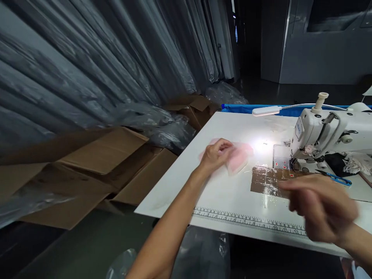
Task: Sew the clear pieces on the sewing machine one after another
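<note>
My left hand is over a piece of sheer pink fabric on the white sewing table, its fingers closed on the cloth. The fabric is slightly blurred and lies crumpled, with a pale edge towards the front. My right hand is in the air above the table's front right part, smeared by motion. One finger points left and the others look curled; whether anything is between them cannot be made out. Behind it, a brown taped patch lies in front of the sewing machine.
Blue-handled thread snips lie beside the machine, near crumpled white cloth. A lamp lights the tabletop. A printed ruler runs along the front edge. Open cardboard boxes and plastic film stand left of the table.
</note>
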Demonstrator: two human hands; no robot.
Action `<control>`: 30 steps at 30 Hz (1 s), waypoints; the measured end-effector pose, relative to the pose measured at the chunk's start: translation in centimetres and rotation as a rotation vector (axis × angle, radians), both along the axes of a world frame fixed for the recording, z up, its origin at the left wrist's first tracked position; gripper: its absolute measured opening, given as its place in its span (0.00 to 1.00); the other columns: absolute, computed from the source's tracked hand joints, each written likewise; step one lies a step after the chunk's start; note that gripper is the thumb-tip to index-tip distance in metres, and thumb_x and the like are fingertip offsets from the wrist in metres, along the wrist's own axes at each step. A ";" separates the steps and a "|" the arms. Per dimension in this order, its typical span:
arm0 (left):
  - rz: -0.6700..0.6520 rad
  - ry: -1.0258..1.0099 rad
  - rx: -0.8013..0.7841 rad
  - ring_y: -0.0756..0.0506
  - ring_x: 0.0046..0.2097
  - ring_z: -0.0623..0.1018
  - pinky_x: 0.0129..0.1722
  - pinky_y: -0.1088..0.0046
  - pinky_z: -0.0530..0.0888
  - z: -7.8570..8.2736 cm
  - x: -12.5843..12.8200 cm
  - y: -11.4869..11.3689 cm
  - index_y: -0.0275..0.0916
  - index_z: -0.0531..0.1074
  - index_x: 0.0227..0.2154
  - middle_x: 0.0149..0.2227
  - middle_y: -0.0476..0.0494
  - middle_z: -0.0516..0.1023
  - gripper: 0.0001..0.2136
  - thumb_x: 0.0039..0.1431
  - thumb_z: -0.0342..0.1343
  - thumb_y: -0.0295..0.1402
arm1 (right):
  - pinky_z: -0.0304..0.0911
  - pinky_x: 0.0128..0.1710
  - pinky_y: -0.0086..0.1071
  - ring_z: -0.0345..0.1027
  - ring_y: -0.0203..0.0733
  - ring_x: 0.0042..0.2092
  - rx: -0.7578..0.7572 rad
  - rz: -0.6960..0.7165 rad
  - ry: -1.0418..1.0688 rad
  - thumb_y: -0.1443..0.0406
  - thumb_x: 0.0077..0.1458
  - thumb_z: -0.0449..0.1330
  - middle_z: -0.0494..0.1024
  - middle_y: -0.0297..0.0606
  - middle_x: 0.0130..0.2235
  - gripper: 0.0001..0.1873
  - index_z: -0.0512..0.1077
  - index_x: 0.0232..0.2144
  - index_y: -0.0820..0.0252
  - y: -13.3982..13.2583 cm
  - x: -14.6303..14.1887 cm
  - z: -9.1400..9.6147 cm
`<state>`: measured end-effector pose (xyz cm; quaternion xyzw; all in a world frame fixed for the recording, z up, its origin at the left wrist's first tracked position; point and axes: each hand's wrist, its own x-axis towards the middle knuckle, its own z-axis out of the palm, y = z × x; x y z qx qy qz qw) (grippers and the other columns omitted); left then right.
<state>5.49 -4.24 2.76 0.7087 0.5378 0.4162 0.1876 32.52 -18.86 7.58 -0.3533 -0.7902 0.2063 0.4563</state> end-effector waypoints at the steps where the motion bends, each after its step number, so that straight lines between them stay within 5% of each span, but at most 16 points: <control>1: -0.094 -0.027 -0.059 0.44 0.41 0.83 0.46 0.67 0.79 0.2 0.8 -0.7 0.41 0.76 0.32 0.36 0.45 0.84 0.06 0.53 0.62 0.36 | 0.70 0.26 0.30 0.69 0.35 0.24 0.004 0.009 -0.024 0.61 0.69 0.48 0.79 0.37 0.29 0.17 0.77 0.47 0.54 0.4 0.0 -0.6; 4: -0.418 -0.076 -0.256 0.44 0.36 0.84 0.39 0.67 0.81 1.0 3.3 -3.8 0.42 0.81 0.35 0.35 0.43 0.85 0.09 0.55 0.61 0.38 | 0.76 0.39 0.39 0.77 0.44 0.38 -0.076 -0.033 -0.228 0.59 0.64 0.56 0.80 0.48 0.45 0.26 0.67 0.62 0.61 1.9 0.8 -3.1; 6: -0.619 -0.067 -0.342 0.44 0.33 0.84 0.36 0.67 0.82 1.8 4.8 -6.1 0.44 0.83 0.36 0.31 0.44 0.85 0.09 0.56 0.61 0.39 | 0.69 0.57 0.49 0.66 0.55 0.61 -0.117 -0.016 -0.321 0.56 0.59 0.63 0.67 0.56 0.62 0.45 0.50 0.71 0.61 2.4 1.8 -4.6; 8: -0.726 -0.096 -0.412 0.45 0.32 0.84 0.31 0.69 0.82 2.4 6.0 -8.0 0.45 0.83 0.36 0.31 0.44 0.85 0.08 0.57 0.60 0.38 | 0.59 0.65 0.53 0.52 0.57 0.70 -0.172 0.055 -0.331 0.56 0.55 0.67 0.57 0.55 0.69 0.53 0.42 0.73 0.59 2.2 2.7 -5.2; 10: -0.745 -0.160 -0.479 0.45 0.30 0.83 0.26 0.71 0.81 2.9 6.8 -9.1 0.44 0.83 0.35 0.31 0.44 0.84 0.09 0.57 0.60 0.40 | 0.62 0.64 0.50 0.61 0.55 0.65 -0.304 0.148 -0.283 0.60 0.56 0.66 0.67 0.50 0.64 0.44 0.54 0.70 0.57 1.7 3.0 -5.2; 12: -0.666 -0.227 -0.513 0.46 0.29 0.82 0.23 0.73 0.79 3.0 7.1 -9.0 0.42 0.81 0.36 0.31 0.43 0.84 0.12 0.57 0.61 0.43 | 0.71 0.54 0.44 0.75 0.49 0.51 -0.546 0.226 -0.213 0.61 0.59 0.63 0.80 0.44 0.49 0.26 0.70 0.59 0.58 1.2 3.1 -4.8; 14: -0.538 -0.238 -0.481 0.45 0.30 0.82 0.23 0.72 0.78 2.8 7.1 -8.1 0.40 0.79 0.37 0.33 0.42 0.83 0.14 0.56 0.60 0.45 | 0.75 0.41 0.35 0.78 0.42 0.38 -0.831 0.276 -0.108 0.60 0.60 0.61 0.82 0.39 0.36 0.19 0.76 0.51 0.61 1.1 3.5 -4.6; 18: -0.454 0.070 -0.310 0.40 0.43 0.82 0.41 0.64 0.80 2.1 6.9 -4.2 0.42 0.77 0.43 0.41 0.41 0.83 0.14 0.55 0.60 0.42 | 0.69 0.24 0.24 0.76 0.36 0.31 -1.135 0.149 0.076 0.57 0.56 0.67 0.81 0.38 0.34 0.23 0.73 0.50 0.63 2.5 5.9 -4.6; 23: -0.232 0.241 -0.193 0.36 0.51 0.78 0.52 0.58 0.75 1.1 8.9 2.6 0.40 0.77 0.41 0.48 0.38 0.79 0.13 0.55 0.58 0.37 | 0.65 0.22 0.23 0.73 0.35 0.27 -1.191 -0.141 -0.041 0.60 0.57 0.68 0.76 0.33 0.25 0.12 0.71 0.35 0.61 5.1 8.9 -4.3; 25: -0.112 0.183 -0.219 0.35 0.52 0.77 0.55 0.57 0.72 0.6 10.1 5.3 0.38 0.76 0.35 0.46 0.36 0.79 0.08 0.52 0.59 0.34 | 0.63 0.21 0.23 0.73 0.35 0.26 -1.184 -0.139 -0.069 0.58 0.58 0.67 0.76 0.33 0.25 0.13 0.70 0.33 0.60 5.5 9.3 -4.3; 30: -0.094 0.088 -0.281 0.35 0.49 0.77 0.52 0.60 0.72 -0.7 12.0 9.3 0.40 0.72 0.21 0.35 0.39 0.79 0.03 0.45 0.60 0.29 | 0.63 0.22 0.25 0.71 0.34 0.25 -1.145 -0.070 -0.010 0.49 0.57 0.66 0.76 0.34 0.27 0.21 0.69 0.32 0.60 5.5 9.5 -5.3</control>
